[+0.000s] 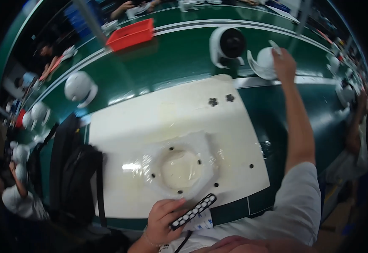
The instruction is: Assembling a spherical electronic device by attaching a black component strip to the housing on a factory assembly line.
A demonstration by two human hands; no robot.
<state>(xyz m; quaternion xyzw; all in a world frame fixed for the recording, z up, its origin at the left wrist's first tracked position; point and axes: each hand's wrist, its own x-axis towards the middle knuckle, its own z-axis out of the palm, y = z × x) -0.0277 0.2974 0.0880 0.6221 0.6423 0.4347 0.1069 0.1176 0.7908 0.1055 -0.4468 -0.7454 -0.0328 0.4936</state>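
Observation:
At the near edge of the mat, my left hand (pixel 161 221) is closed around one end of a black strip with a row of round white pads (pixel 194 211). A white paper backing sheet (pixel 203 221) lies under the strip. My right arm reaches far to the right, where my right hand (pixel 284 65) grips a rounded white plastic housing with a curved arm (pixel 264 63). In front of me, a plastic-wrapped white ring-shaped holder (pixel 209 158) sits on the cream mat (pixel 125 126), with small black dots around its round opening.
Left of the mat stands a black backpack (pixel 74 168). Beyond it are a white device (pixel 80 88), a red tray (pixel 131 36) and a white device with a black round face (pixel 228 46). Two small black flower-shaped parts (pixel 221 100) lie on the mat. Other people work around the green conveyor (pixel 171 50).

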